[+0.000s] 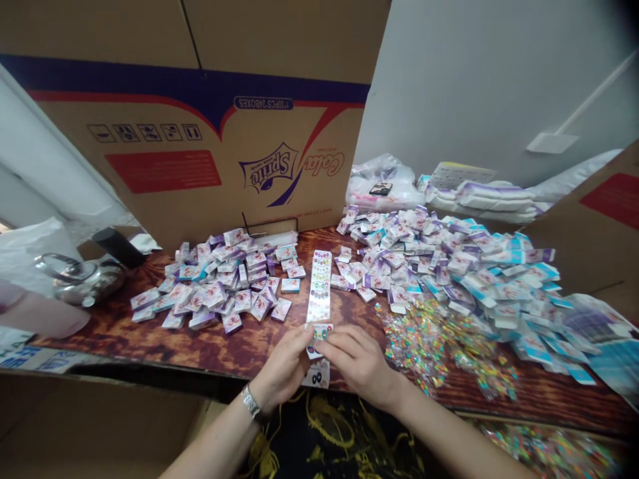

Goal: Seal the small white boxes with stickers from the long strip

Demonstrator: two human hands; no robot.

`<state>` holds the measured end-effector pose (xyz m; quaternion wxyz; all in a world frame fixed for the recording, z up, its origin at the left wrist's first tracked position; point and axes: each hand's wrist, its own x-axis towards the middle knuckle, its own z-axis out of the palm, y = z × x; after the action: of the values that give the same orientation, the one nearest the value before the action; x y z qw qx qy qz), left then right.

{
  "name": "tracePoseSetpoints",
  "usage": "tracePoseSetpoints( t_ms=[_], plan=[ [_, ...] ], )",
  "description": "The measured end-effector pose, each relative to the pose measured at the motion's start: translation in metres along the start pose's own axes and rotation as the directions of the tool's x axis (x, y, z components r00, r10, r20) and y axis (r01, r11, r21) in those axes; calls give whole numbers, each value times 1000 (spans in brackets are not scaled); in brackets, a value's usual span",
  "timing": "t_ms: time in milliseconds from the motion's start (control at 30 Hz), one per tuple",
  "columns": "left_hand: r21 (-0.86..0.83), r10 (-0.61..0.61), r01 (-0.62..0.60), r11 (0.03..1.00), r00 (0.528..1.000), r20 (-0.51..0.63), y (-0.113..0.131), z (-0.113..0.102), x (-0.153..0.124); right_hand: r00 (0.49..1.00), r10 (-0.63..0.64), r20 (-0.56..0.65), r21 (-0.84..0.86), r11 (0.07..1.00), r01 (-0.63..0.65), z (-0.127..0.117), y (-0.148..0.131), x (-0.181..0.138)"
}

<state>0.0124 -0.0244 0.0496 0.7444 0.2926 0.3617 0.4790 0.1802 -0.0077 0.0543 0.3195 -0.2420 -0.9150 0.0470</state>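
My left hand (284, 369) and my right hand (357, 362) meet at the near edge of a dark wooden table (164, 336). Both pinch a small white card with coloured dots (319, 332), fingers closed on it. A long strip of the same cards (319, 286) lies just beyond my fingers, running away from me. Another small piece (317, 376) lies under my hands at the table edge. A metal watch sits on my left wrist.
Piles of small purple-and-white boxes lie at left (224, 283) and right (449, 266). Clear packets of coloured bits (434, 342) lie right of my hands. A big cardboard carton (200, 113) stands behind. A metal teapot (82, 279) sits at far left.
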Motion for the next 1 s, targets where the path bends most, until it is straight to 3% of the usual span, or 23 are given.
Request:
tracePoseSetpoints(
  t_ms=[67,133,200,300,467,633,700,800,900,1000],
  plan=[
    [32,38,-37,999,999,-14,-1,2,0,986,158,47,182,969,-164,-5,0,6],
    [43,78,-78,996,997,7,-2,3,0,941,324,98,311,888,-338,-10,3,10],
    [77,106,-108,991,994,30,-2,3,-1,880,458,129,354,808,-472,-12,8,13],
    [240,147,-155,958,988,49,-4,2,-1,820,545,176,358,741,-569,-11,17,14],
    [593,292,-227,773,956,-14,-20,-9,6,850,488,198,351,774,-527,4,17,7],
    [920,363,-184,347,930,49,-31,-16,11,893,432,122,208,869,-449,23,15,-9],
    [944,328,-172,283,942,73,-33,-16,12,915,344,210,229,893,-388,22,27,-14],
    [914,291,-175,366,954,66,-32,-14,14,861,384,334,109,891,-440,14,62,-17],
    [855,309,-201,478,950,50,-31,-12,17,747,621,238,-154,783,-603,10,105,-21],
    [825,286,-229,516,954,86,-31,-9,19,681,701,211,-258,712,-653,18,127,-29]
  ],
)
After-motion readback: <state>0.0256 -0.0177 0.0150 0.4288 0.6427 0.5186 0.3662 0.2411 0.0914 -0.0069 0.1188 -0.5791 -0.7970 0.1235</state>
